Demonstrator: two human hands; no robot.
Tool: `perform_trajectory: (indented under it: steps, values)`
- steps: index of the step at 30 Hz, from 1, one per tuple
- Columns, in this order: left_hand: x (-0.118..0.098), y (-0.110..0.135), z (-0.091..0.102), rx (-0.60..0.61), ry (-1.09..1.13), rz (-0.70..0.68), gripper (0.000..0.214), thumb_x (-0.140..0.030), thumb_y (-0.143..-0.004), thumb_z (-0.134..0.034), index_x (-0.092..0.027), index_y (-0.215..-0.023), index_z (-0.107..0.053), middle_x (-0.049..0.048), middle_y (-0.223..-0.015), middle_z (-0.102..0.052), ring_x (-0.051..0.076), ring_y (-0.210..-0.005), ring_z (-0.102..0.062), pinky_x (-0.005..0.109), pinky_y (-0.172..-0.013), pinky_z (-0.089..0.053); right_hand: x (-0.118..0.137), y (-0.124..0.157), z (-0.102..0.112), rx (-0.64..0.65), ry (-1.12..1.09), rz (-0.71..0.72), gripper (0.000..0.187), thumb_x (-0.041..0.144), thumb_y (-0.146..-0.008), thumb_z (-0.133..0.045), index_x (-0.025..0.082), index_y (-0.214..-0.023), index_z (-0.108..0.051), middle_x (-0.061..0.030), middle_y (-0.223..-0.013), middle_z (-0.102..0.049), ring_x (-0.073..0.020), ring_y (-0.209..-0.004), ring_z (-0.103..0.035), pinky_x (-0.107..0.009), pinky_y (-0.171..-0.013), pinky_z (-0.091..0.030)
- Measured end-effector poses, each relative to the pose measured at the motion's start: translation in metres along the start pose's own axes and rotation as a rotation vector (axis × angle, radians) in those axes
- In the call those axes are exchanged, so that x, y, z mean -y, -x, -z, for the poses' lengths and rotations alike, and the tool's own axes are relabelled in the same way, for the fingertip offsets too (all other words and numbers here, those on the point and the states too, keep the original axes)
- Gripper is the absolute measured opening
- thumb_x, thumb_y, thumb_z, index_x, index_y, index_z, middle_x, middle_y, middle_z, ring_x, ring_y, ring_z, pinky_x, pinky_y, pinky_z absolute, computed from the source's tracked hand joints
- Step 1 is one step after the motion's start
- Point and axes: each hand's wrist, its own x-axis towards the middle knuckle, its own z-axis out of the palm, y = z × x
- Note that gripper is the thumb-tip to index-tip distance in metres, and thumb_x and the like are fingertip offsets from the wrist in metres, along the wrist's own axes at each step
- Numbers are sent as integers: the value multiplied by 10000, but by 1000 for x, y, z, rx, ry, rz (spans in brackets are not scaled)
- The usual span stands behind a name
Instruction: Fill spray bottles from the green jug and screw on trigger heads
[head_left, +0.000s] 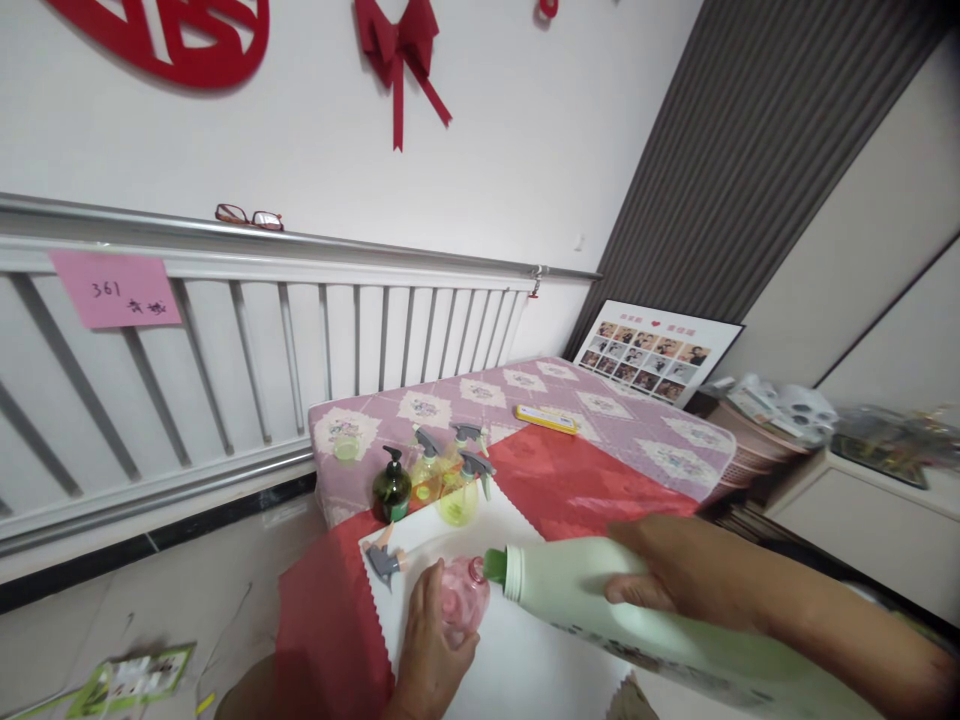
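Note:
My left hand (435, 640) is closed around a clear pink bottle (463, 592) whose top is uncovered. In my right hand (667, 570) is a large pale green jug (570, 580), tipped on its side. Its dark green spout (495, 566) meets the pink bottle's mouth, or comes very close to it; no liquid stream is visible. To the left, a grey and peach spray head (384, 562) lies on a white scalloped mat (517, 640). Behind it stand several spray bottles, one a yellow spray bottle (459, 503), and a dark green pump bottle (391, 490).
A red cloth (600, 480) and a purple patterned cover (495, 390) lie on the table. Farther back are a yellow case (546, 418) and a small pale lid (346, 448). A white railing (360, 330) borders the far side; a cluttered cabinet (885, 500) stands right.

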Motion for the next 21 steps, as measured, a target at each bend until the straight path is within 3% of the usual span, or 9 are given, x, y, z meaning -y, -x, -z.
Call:
perform_trajectory:
  steps: [14, 21]
  values:
    - [-5, 0, 4, 38, -26, 26, 882, -222, -648, -597, -81, -1448, -253, 190, -1511, -377, 284, -1420, -330, 389, -1176, -298, 2, -1, 3, 74, 44, -19, 320, 516, -857, -504, 222, -884, -628, -128, -979, -725, -287, -827, -673, -327, -656, -438]
    - [-4, 0, 3, 11, 6, 25, 860, -192, -654, -589, -106, -1448, -270, 160, -1498, -400, 280, -1405, -351, 387, -1167, -318, -1, -3, 1, 47, 33, 1, 332, 529, -851, -517, 220, -870, -639, -130, -972, -725, -283, -821, -671, -319, -652, -433]
